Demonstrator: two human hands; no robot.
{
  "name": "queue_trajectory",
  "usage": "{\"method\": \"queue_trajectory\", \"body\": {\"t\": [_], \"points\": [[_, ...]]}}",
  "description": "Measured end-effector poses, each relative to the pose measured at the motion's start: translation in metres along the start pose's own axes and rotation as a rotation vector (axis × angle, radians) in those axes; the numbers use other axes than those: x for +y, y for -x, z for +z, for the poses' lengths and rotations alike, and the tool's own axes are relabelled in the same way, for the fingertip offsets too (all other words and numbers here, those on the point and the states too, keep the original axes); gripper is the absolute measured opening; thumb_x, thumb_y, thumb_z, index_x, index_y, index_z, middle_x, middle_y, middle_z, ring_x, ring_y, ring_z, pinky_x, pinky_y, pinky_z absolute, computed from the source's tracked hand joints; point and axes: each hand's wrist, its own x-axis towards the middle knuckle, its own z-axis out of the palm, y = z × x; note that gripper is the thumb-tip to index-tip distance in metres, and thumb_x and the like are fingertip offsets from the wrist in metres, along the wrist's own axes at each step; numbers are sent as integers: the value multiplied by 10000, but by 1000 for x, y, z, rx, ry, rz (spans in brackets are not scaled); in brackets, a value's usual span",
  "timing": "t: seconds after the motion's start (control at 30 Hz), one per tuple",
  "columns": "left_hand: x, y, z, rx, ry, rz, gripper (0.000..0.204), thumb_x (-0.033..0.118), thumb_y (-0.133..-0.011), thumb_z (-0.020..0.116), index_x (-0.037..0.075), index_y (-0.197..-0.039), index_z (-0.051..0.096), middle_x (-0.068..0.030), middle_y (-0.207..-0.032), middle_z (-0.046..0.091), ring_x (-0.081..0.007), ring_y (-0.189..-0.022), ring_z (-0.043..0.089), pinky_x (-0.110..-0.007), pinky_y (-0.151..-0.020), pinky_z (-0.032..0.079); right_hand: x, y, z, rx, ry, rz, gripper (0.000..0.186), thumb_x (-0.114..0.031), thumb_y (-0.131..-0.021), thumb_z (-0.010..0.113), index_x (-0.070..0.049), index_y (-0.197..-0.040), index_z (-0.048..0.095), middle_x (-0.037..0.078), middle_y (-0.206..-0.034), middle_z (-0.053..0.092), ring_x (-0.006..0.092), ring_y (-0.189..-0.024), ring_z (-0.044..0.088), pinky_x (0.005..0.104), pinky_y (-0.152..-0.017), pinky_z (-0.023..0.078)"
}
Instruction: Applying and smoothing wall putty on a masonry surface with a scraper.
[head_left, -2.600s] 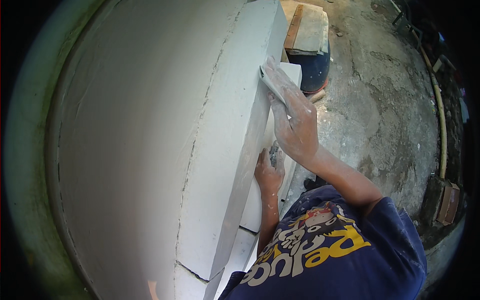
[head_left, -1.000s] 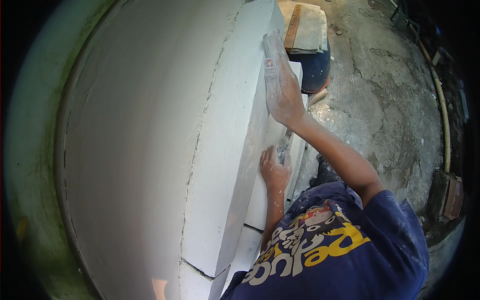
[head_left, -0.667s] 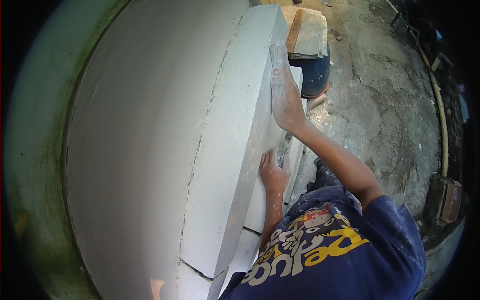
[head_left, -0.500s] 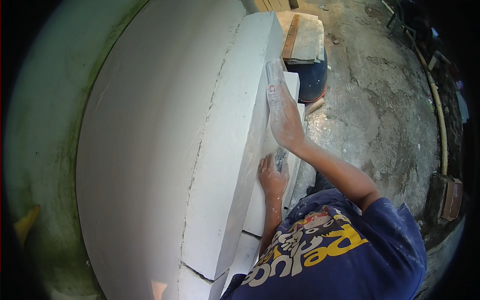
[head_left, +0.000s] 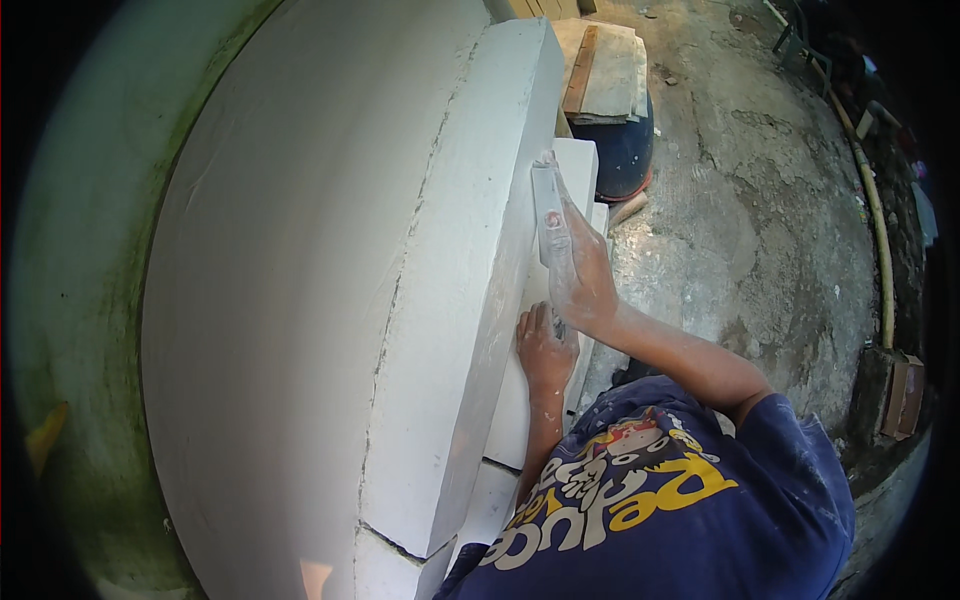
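My right hand (head_left: 588, 278) is closed around a flat, narrow grey block (head_left: 546, 200) coated in pale dust, its thumb lying along it. The block lies against the side face of a long white moulding (head_left: 455, 270), whose top face and a cracked seam run away from me. Below and nearer, my left hand (head_left: 547, 355) rests on a lower white step (head_left: 512, 400) with its fingers bent. A dark grey, crumpled-looking thing (head_left: 559, 326) shows between its thumb and fingers, partly covered by my right wrist. Both hands are dusty.
A wide white surface (head_left: 270, 300) spreads left of the moulding, beside a green mossy wall (head_left: 80, 300). Beyond the steps, boards (head_left: 605, 75) lie on a dark blue barrel (head_left: 622, 160). Rough concrete floor (head_left: 740, 200) and a long pole (head_left: 875, 210) are at the right.
My right hand has slid the grey block toward me along the moulding's side, its wrist now overlapping the space by my left hand. My left hand has stayed in place.
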Motion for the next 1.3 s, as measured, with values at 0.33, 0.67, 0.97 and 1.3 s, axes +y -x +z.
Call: {"method": "queue_trajectory", "body": {"t": [0.33,0.67,0.97,1.3], "points": [[-6,7,3,-5,-11,40,336,184,-856,682,1,-1133,628,-175,-1078,643,-380,-1050,577,-487,-956,455,-10,8,16,-1,7,-64,584,-198,-1072,436,93,-1545,255,318,-1591,299,440,-1492,289,420,-1234,232],[-1,-1,0,5,20,82,293,188,-874,675,1,-1095,635,-179,-1055,644,-378,-1020,580,-477,-944,456,-19,12,6,6,-76,29,512,-189,-1083,419,60,-1524,343,298,-1563,372,428,-1473,339,406,-1223,260],[17,-9,-11,-4,114,-94,341,200,-852,699,-13,-1110,634,-199,-1080,657,-406,-1021,597,-503,-943,464,7,-39,7,4,-176,278,530,-214,-1085,453,-10,-1562,343,208,-1615,349,357,-1487,354,410,-1220,276],[16,-12,-11,-34,110,-105,325,222,-899,684,-14,-1117,640,-205,-1058,671,-406,-1012,607,-485,-933,485,9,-47,-4,-77,-198,439,540,-273,-1081,486,8,-1533,397,238,-1502,503,335,-1368,522,397,-1136,397]]}}
